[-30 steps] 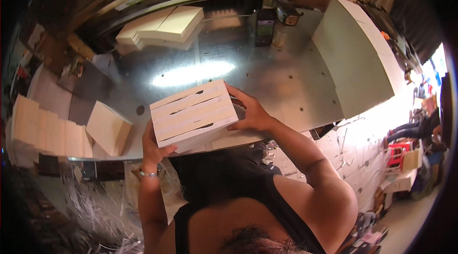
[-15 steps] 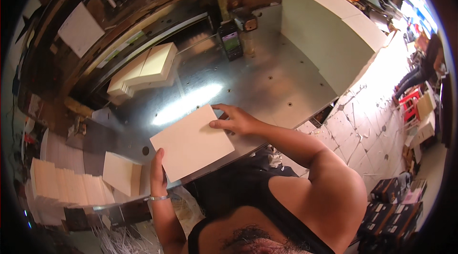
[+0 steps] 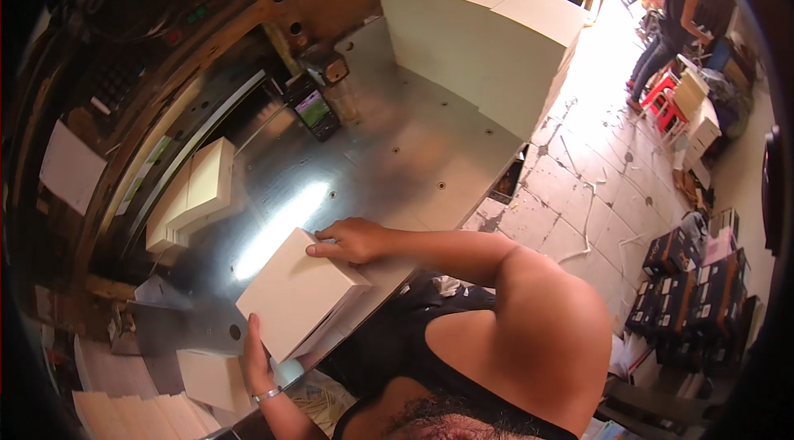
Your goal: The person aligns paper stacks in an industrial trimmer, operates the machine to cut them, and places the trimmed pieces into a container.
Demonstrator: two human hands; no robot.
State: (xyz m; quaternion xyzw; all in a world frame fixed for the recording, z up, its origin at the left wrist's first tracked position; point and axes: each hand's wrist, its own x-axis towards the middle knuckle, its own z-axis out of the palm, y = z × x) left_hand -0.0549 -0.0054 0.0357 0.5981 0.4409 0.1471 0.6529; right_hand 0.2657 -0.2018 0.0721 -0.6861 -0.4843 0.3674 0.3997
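A thick stack of cream paper (image 3: 298,291) is held between my two hands over the near edge of a metal machine table (image 3: 372,163). My left hand (image 3: 258,361) grips its lower left corner, thumb on top; a bracelet circles that wrist. At the far right corner, my right hand (image 3: 356,241) has its thumb on the top face, with its other fingers at the edge and partly hidden. Beside my left hand rests a smaller paper block (image 3: 211,378). More paper stacks (image 3: 194,188) sit by the slot of the machine.
Tall pale stacks (image 3: 471,47) stand at the table's far right. A small device with a lit screen (image 3: 314,112) is near the machine's post. Lower left are several cut blocks (image 3: 136,419). Across the littered tiled floor (image 3: 562,184) are a person (image 3: 682,14), a red stool (image 3: 662,105) and dark boxes (image 3: 691,303).
The view has swung to the right, bringing more of the person across the room into sight. The held stack has tilted, so its thick side edge shows; both hands stay on it.
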